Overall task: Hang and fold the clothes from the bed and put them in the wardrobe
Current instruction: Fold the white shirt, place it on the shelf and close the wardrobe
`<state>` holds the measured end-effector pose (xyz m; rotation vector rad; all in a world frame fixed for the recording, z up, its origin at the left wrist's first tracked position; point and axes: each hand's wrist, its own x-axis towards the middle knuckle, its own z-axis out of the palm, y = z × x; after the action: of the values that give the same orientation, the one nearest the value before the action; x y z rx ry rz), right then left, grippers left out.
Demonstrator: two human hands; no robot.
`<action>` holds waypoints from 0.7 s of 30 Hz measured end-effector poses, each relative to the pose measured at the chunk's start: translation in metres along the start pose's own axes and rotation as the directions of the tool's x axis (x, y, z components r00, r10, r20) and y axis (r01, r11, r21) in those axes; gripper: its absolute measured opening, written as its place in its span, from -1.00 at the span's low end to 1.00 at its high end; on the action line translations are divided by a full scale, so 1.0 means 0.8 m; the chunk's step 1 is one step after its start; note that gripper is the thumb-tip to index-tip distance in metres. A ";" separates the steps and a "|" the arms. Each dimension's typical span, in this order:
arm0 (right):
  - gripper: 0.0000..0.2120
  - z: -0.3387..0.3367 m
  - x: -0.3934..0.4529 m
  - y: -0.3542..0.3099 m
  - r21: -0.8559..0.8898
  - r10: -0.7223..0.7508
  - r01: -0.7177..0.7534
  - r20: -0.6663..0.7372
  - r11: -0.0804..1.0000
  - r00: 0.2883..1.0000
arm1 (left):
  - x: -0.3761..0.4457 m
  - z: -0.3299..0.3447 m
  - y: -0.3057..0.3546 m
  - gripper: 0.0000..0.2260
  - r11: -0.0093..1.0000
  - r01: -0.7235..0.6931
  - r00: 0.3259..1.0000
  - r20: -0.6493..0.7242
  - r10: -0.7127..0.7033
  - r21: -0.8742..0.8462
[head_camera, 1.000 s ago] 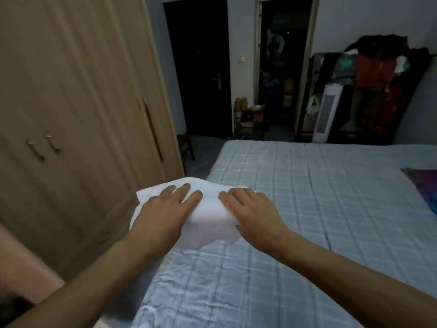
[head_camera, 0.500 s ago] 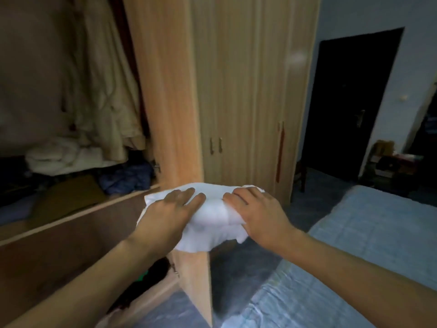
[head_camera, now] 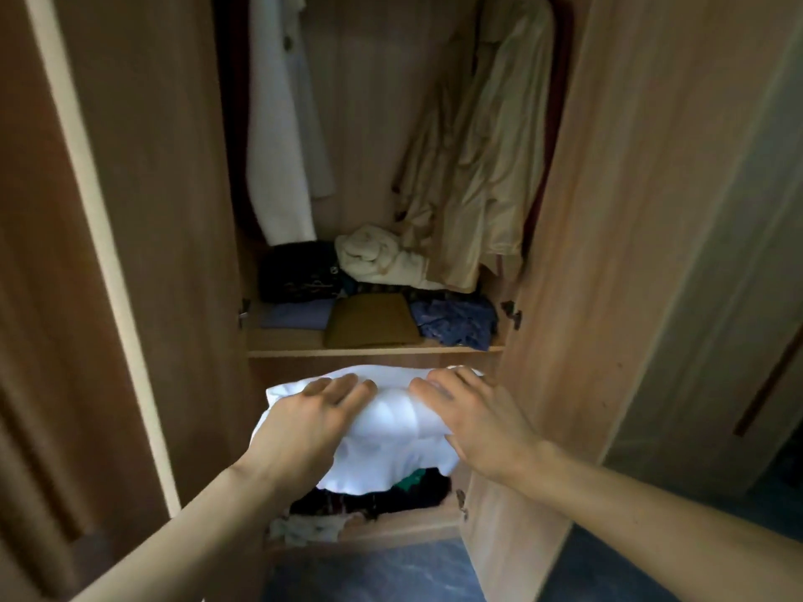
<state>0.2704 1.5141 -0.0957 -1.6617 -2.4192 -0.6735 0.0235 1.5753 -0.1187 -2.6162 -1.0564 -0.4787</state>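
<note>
1. Both hands carry a folded white garment [head_camera: 391, 432] in front of the open wardrobe [head_camera: 608, 254], just below the front edge of the shelf [head_camera: 373, 351].
2. The left hand [head_camera: 304, 423] lies on top of the garment's left side, fingers spread over the cloth and thumb out of sight beneath: it grips the bundle.
3. The right hand [head_camera: 473, 414] mirrors it on the right side, fingers over the top fold, gripping too.
4. On the shelf sit a brown folded piece [head_camera: 369, 319], a blue crumpled one [head_camera: 456, 321], a dark bundle [head_camera: 295, 271] and a cream heap [head_camera: 382, 258].
5. A white coat [head_camera: 278, 123] hangs at left, a beige coat [head_camera: 486, 158] at right.
6. Under the garment, dark clothes [head_camera: 391, 497] fill the lower compartment.
</note>
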 end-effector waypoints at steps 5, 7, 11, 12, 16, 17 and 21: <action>0.02 0.036 0.046 -0.030 0.065 -0.089 0.085 0.049 0.994 0.995 | -0.028 0.019 -0.041 -0.24 0.995 0.098 0.994 0.048 -0.098 0.010; 0.01 0.047 0.056 -0.031 0.096 -0.090 0.084 0.055 0.992 0.994 | -0.024 0.026 -0.050 -0.23 0.994 0.109 0.992 0.069 -0.110 0.019; 0.01 0.063 0.076 -0.012 0.099 -0.099 0.094 0.048 0.991 0.994 | -0.004 0.036 -0.060 -0.20 0.995 0.097 0.992 0.083 -0.099 0.036; 0.01 0.067 0.083 -0.004 0.093 -0.094 0.090 0.043 0.992 0.995 | 0.005 0.037 -0.062 -0.20 0.995 0.088 0.993 0.079 -0.091 0.038; -0.02 0.080 0.111 0.037 0.098 -0.046 0.045 0.000 0.994 0.999 | 0.062 0.045 -0.080 -0.23 0.997 0.065 0.997 0.049 -0.067 0.052; -0.05 0.086 0.117 0.050 0.104 -0.032 0.033 -0.012 0.994 0.999 | 0.081 0.048 -0.085 -0.23 0.997 0.052 0.997 0.046 -0.055 0.056; -0.03 0.116 0.137 0.112 0.126 0.006 -0.005 -0.008 0.992 1.000 | 0.157 0.066 -0.089 -0.21 0.996 -0.010 0.999 0.033 0.007 0.090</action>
<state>0.3231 1.6738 -0.1145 -1.6128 -2.3962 -0.5142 0.0684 1.7220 -0.1068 -2.5570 -1.0513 -0.3781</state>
